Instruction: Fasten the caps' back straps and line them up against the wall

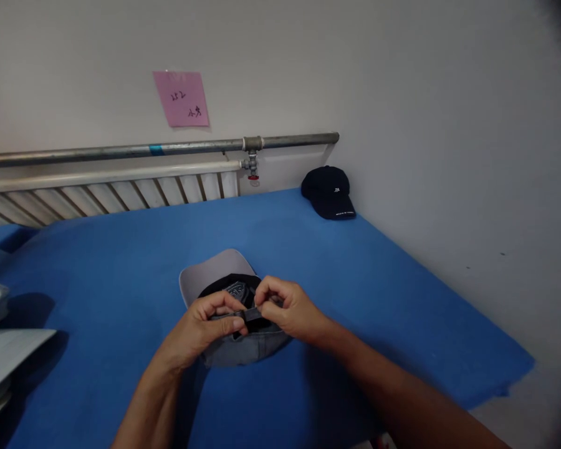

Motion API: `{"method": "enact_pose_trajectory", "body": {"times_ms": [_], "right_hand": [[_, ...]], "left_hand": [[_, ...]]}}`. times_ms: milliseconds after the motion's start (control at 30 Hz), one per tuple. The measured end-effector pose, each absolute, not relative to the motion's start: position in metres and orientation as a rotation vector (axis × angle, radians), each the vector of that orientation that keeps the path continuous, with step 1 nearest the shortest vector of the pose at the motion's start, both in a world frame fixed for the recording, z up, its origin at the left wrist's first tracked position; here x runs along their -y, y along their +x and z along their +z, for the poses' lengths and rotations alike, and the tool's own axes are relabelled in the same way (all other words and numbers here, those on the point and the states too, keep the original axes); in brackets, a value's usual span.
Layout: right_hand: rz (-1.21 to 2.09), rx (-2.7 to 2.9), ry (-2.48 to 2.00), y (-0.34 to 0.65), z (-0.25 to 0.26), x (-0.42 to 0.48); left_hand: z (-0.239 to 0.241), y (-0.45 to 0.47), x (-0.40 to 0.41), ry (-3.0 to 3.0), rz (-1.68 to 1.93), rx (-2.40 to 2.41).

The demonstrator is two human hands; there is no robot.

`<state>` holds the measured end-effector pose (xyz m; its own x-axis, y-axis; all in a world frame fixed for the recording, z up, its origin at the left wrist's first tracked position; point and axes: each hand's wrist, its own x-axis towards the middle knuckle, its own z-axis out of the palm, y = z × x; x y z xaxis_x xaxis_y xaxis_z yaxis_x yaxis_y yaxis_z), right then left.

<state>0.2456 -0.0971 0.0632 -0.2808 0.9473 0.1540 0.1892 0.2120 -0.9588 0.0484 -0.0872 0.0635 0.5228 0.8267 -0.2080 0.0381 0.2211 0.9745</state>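
A grey baseball cap (240,351) lies upside down on the blue tabletop, its light grey brim (219,273) pointing away and to the left. Its dark inside shows, along with a printed patch (236,289). My left hand (210,324) pinches the dark adjustment strap (253,315) at the cap's back, near what looks like a buckle. On the strap's other side, my right hand (283,304) is closed with thumb and forefinger together at the strap. Its fingertips partly hide what they grip.
A dark navy cap (328,190) sits at the far right corner of the blue-covered table (121,268), against the wall. Stacked pale papers or packets (9,355) stand at the left edge. Behind the table are a white radiator (116,196), a metal pipe (206,147) and a pink note (181,100).
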Motion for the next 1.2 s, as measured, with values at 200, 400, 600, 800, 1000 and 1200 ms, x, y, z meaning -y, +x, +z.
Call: {"method": "enact_pose_trajectory", "body": {"times_ms": [200,400,600,800,1000,1200], "right_hand": [[1.022,1.735,-1.12,0.247,0.06,0.095],[1.535,1.627,-1.019,0.265,0.066,0.088],[1.663,1.425,-0.845,0.276,0.069,0.085],[1.64,1.248,-0.772,0.276,0.065,0.082],[1.713,1.298,-0.58,0.279,0.067,0.083],[1.482,1.804,-0.821,0.282,0.058,0.075]], "left_hand": [[0.06,0.044,0.085,1.306,0.651,-0.893],[0.058,0.034,0.081,1.277,0.643,-0.849],[0.058,0.026,0.083,1.263,0.727,-0.806],[0.058,0.014,0.082,1.305,0.518,-0.794],[0.057,0.0,0.086,1.37,0.561,-0.593],[0.054,-0.002,0.094,1.226,0.865,-0.327]]}}
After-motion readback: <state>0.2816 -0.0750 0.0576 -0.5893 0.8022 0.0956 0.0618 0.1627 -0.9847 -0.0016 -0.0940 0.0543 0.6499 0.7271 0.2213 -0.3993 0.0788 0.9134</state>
